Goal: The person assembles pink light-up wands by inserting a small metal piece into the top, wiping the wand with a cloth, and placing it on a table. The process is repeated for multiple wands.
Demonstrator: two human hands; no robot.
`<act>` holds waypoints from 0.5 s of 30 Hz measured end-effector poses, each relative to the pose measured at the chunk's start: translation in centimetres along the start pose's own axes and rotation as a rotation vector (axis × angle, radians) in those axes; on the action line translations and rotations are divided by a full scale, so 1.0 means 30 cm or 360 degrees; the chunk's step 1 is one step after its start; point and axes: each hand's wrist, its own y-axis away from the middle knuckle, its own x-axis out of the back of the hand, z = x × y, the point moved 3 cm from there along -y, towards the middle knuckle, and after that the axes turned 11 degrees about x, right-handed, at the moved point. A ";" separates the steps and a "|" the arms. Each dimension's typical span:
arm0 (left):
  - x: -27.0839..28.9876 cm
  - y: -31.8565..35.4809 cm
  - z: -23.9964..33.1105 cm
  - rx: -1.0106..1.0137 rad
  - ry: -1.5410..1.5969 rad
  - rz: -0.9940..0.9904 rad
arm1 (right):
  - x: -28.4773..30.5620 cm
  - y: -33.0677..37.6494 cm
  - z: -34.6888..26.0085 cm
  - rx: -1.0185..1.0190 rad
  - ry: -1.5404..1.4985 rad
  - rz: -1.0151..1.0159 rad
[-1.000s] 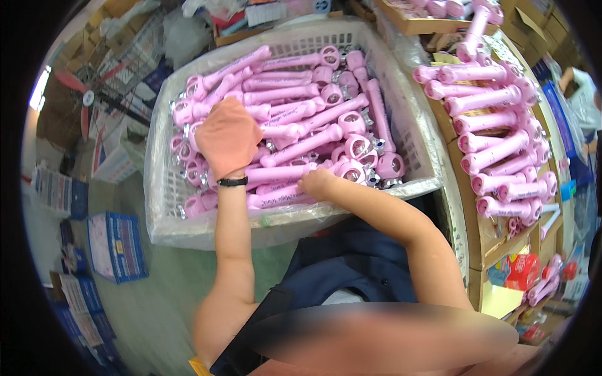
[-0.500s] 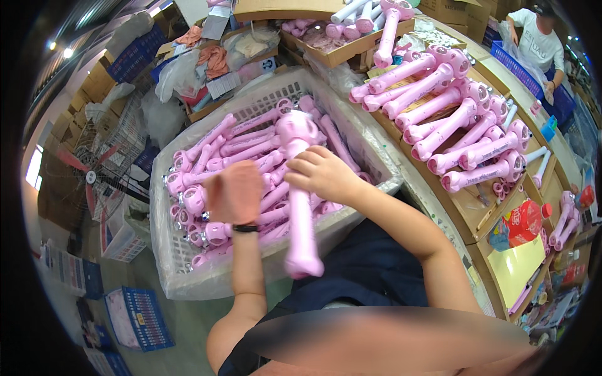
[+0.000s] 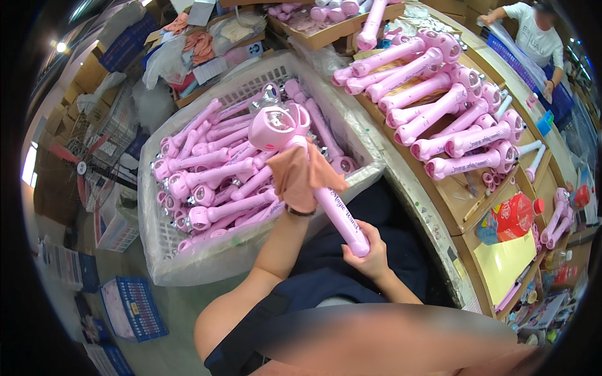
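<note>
Slanting from right hand [image 3: 372, 255] up to left hand [image 3: 300, 183]: pink wand [image 3: 338, 216].

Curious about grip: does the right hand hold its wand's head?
No, the right hand holds the pink wand by its opposite end.

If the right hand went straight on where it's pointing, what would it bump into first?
Moving up along the pink wand it grips, the right hand would probably first meet the orange cloth lying against that wand, though depth is hard to judge from this view.
</note>
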 end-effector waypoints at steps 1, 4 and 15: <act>-0.049 0.000 0.047 0.0010 -0.0295 -0.0335 | 0.009 -0.009 -0.015 0.0186 0.0279 0.0066; -0.116 0.056 0.183 0.0034 -0.0165 -0.0747 | 0.019 -0.049 -0.009 0.0189 0.0747 0.0093; 0.046 -0.043 0.009 -0.0005 0.0396 0.0136 | 0.033 0.119 -0.018 -0.1415 -0.2823 -0.0307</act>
